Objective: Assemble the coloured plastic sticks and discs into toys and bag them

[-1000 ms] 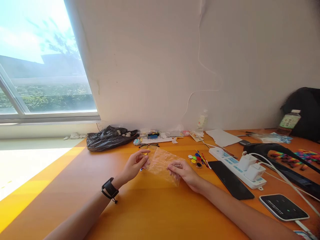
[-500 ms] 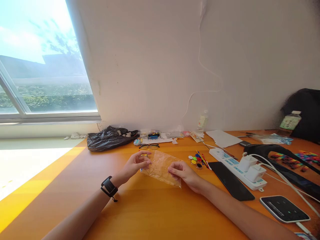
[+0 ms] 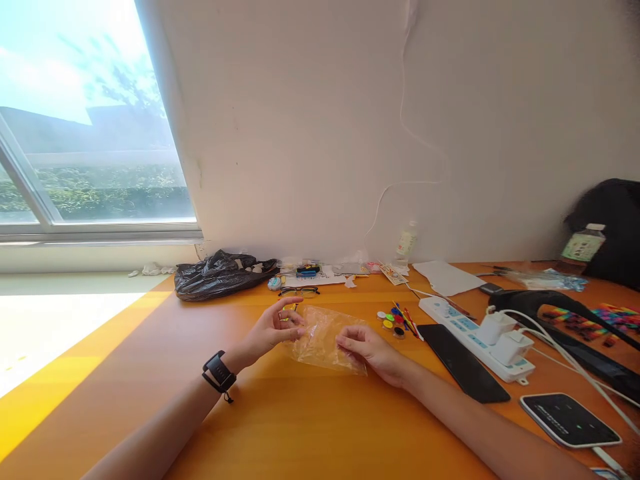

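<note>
A clear plastic bag (image 3: 323, 337) is stretched between both of my hands just above the orange table (image 3: 300, 427). My left hand (image 3: 273, 328), with a black watch on its wrist, pinches the bag's left edge. My right hand (image 3: 367, 350) pinches the right edge with curled fingers. Something small and coloured shows by my left fingers, too small to name. Small coloured paint pots and pencils (image 3: 395, 320) lie just right of the bag.
A black plastic bag (image 3: 220, 275), glasses (image 3: 299, 291) and small clutter sit by the wall. To the right are a white power strip (image 3: 475, 330) with chargers, a black phone (image 3: 463, 363), a second device (image 3: 570, 420), cables, bottles and a dark bag.
The bag has sunk lower and crumpled a little as my hands drew slightly closer together. The view drifted a little.
</note>
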Motion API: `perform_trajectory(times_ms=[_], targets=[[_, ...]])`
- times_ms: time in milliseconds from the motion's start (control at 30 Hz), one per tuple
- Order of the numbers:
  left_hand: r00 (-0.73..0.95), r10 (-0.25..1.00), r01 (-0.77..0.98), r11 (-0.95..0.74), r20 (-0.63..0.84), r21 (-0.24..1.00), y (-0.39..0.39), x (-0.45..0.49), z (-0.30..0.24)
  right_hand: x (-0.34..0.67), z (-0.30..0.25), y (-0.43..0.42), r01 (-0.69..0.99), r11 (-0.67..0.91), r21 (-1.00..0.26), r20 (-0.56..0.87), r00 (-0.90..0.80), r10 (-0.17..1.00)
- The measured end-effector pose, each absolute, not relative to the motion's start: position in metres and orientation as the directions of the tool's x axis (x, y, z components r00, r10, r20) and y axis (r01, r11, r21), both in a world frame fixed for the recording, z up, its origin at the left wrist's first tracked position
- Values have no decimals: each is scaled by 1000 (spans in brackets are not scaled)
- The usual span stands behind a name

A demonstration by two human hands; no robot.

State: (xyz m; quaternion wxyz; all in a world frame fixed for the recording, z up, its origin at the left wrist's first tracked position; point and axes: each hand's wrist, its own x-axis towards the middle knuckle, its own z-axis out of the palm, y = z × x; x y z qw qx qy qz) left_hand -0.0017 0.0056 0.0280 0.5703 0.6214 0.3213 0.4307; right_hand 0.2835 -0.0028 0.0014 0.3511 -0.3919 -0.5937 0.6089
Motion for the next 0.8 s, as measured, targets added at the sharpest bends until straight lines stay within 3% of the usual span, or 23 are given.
perform_trajectory(times_ms=[167,400,633,800], targets=[[452,850,-85,-261,270,962,9,-2,21,283,3,-3,80,-46,-996,-79,-487,870],[480,850,2,-251,219,968,8,-4,20,287,-7,4,39,-70,-997,-80,-501,862],[441,806,67,-469,395,881,9,1,22,288,-3,2,2,-165,-986,-145,-490,859],[344,834,67,-479,431,875,10,1,24,286,6,-1,-84,-256,-963,-198,-425,883]])
